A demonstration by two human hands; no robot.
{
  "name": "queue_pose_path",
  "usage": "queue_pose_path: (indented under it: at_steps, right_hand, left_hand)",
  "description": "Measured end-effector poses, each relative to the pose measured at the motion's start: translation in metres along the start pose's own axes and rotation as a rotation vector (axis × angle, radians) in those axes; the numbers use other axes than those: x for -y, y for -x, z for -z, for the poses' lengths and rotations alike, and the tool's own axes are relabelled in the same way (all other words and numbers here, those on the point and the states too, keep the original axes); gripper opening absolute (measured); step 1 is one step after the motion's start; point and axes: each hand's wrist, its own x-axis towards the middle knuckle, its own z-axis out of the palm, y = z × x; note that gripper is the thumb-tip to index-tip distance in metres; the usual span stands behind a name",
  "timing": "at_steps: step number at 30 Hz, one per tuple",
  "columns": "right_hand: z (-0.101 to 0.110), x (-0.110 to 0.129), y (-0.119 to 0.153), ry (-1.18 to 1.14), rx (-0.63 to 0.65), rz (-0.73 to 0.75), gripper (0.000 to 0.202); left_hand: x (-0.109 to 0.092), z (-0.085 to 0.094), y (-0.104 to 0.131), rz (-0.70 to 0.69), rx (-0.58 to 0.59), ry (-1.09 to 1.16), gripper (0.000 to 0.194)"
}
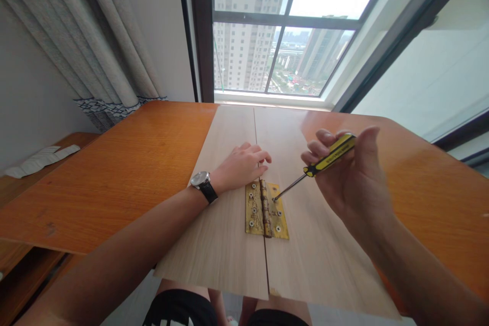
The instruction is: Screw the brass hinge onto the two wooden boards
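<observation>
A brass hinge [265,209] lies across the seam between two pale wood boards, a left board [214,244] and a right board [324,249]. Several cross-head screws sit in both of its leaves. My right hand [351,178] holds a yellow-and-black screwdriver [332,155], tilted, with the handle against the palm and the fingers partly loosened around it. Its tip meets a screw [274,199] in the upper part of the right leaf. Just above the hinge, my left hand [242,165] rests on the boards across the seam, fingers loosely bent and apart, with nothing in them.
The boards lie on an orange-brown wooden table [126,173], and their near ends overhang its front edge. White gloves or cloth [42,160] lie on a lower surface at the left. Beyond the table are a window [282,25] and a grey curtain [95,30].
</observation>
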Motion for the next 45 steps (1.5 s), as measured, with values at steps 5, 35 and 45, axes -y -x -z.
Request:
queue_pose_path:
  at_steps: [5, 35, 45]
  right_hand:
    - [0.007, -0.002, -0.002, 0.091, 0.049, 0.041, 0.035]
    - [-0.006, 0.002, 0.013, 0.077, 0.195, 0.031, 0.027]
    - [-0.002, 0.003, 0.014, 0.123, 0.403, -0.013, 0.036]
  left_hand:
    - [-0.001, 0.000, 0.000, 0.002, 0.002, -0.009, 0.017]
    - [0.002, -0.001, -0.001, -0.006, 0.012, -0.011, 0.019]
    - [0.002, -0.002, -0.002, 0.003, 0.013, -0.029, 0.021]
